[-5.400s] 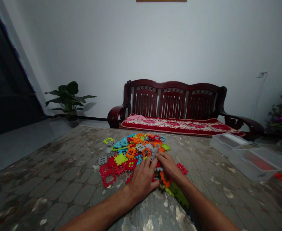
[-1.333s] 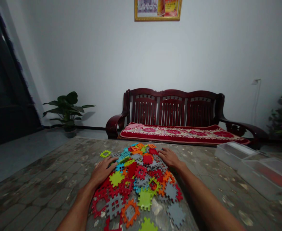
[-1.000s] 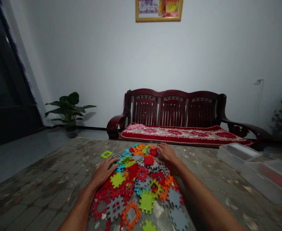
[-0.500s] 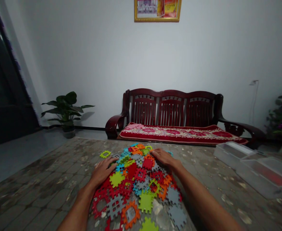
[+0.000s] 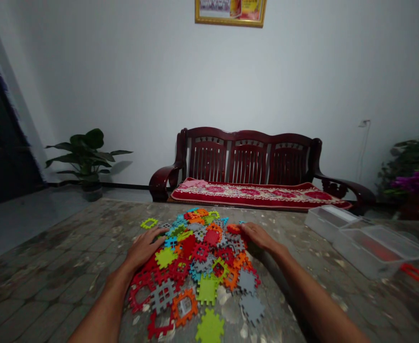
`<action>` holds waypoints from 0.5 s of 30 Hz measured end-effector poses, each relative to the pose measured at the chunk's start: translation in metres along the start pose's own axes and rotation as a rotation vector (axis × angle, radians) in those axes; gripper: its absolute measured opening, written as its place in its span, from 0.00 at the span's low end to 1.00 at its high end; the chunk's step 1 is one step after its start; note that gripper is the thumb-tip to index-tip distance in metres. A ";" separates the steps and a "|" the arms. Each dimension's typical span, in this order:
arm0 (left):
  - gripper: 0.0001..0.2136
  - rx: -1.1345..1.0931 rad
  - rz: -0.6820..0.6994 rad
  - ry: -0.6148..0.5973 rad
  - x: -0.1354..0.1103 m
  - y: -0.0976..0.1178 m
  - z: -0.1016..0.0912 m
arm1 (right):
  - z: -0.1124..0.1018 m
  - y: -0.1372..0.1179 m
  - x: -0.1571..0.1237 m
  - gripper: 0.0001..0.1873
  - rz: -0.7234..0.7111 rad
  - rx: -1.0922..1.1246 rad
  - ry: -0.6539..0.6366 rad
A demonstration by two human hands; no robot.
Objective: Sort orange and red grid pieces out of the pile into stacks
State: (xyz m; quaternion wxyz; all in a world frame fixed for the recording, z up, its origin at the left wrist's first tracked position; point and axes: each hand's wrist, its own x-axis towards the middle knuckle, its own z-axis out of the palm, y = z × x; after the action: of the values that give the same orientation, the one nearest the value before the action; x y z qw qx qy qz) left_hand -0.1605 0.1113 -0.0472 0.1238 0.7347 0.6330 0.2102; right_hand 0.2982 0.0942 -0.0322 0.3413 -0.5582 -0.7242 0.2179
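The heap of plastic waffle-block tiles [image 5: 195, 267] lies loose and overlapping on the mottled grey tabletop [image 5: 59, 257], in red, orange, grey, lime, and blue. The tiles look light and fairly stiff, with a slight give, and their notched edges are likely to snag on one another, so lifting one may drag its neighbours along. The best hold is probably a pinch on a tile's toothed rim or through the window of an open frame. The smooth top may let them slide when pushed. The left hand [image 5: 145, 247] lies open, palm down and fingers spread, on the heap's left side, with no grip visible. The right hand [image 5: 259, 237] is also open and palm down at the heap's right side, its fingertips [image 5: 247, 227] just beside an orange-red tile [image 5: 233, 228], though not clearly gripping it. A lime-green tile [image 5: 209, 327] lies at the heap's near edge, and a small lime-green frame tile [image 5: 148, 223] sits apart at its far left. To the right of the heap stand clear plastic storage boxes [image 5: 373, 250], with a loose red tile [image 5: 413, 272] beyond them. Past the heap stands a dark wooden bench [image 5: 247, 159] with a red cushion [image 5: 259, 196].
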 end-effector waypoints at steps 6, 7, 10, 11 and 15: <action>0.28 -0.008 -0.004 0.009 0.001 0.001 -0.001 | -0.005 0.025 -0.032 0.28 0.135 -0.013 0.163; 0.28 -0.011 -0.003 0.012 0.002 0.000 -0.001 | -0.003 0.027 -0.037 0.29 0.141 -0.027 0.157; 0.26 -0.024 0.001 0.031 0.002 0.000 0.000 | 0.004 0.029 -0.049 0.27 0.100 -0.089 0.109; 0.26 -0.029 0.001 0.038 0.002 0.000 0.000 | 0.006 0.027 -0.052 0.25 0.090 -0.112 0.101; 0.27 -0.050 -0.005 0.044 0.001 0.001 -0.001 | 0.006 0.017 -0.058 0.20 0.133 -0.184 0.139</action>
State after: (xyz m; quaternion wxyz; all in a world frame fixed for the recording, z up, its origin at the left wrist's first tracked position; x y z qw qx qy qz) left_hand -0.1600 0.1121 -0.0458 0.1285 0.7250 0.6319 0.2419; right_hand 0.3134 0.0440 -0.0630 0.3229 -0.6477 -0.6771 0.1333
